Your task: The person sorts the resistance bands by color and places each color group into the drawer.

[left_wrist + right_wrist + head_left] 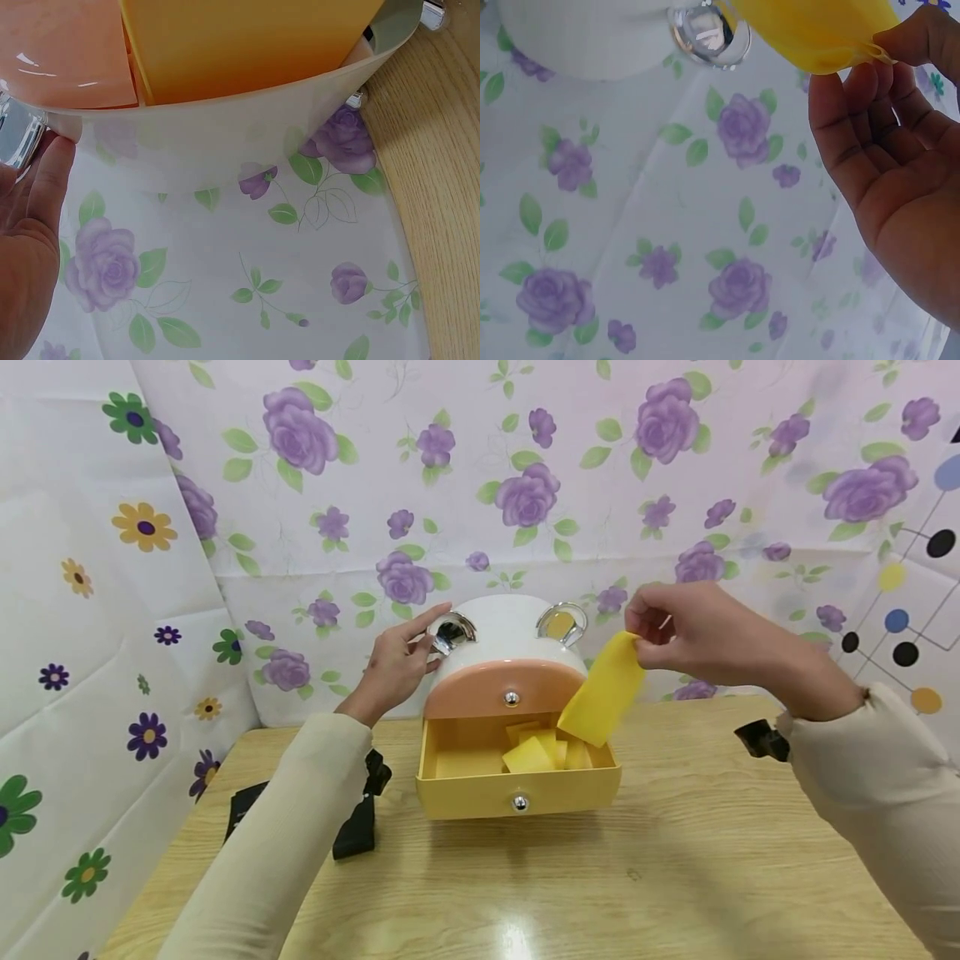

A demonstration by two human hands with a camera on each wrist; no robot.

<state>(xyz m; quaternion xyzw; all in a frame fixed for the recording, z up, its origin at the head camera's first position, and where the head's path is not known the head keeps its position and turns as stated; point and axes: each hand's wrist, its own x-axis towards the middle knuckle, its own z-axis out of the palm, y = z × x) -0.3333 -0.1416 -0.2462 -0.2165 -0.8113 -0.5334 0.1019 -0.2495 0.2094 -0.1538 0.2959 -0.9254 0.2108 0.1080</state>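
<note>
A white box (pixel 507 625) with two chrome ears and two drawers stands on the table. Its upper orange drawer (pixel 480 687) is closed; the lower yellow drawer (pixel 468 799) is pulled out and contains several flat yellow pieces (pixel 531 755). My left hand (pixel 393 667) holds the box by its left chrome ear (pixel 452 632), fingers around the rim. Above the drawer's right side, my right hand (pixel 693 631) pinches one end of a limp yellow strip (pixel 606 687) between thumb and fingers. The strip's lower end hangs at the drawer, in front of the box's right side.
Black items (pixel 355 831) lie on the table (pixel 570 893), partly hidden by my left sleeve. A flowered sheet (pixel 480 468) hangs close behind the box, and another patterned sheet (pixel 82 652) covers the left side.
</note>
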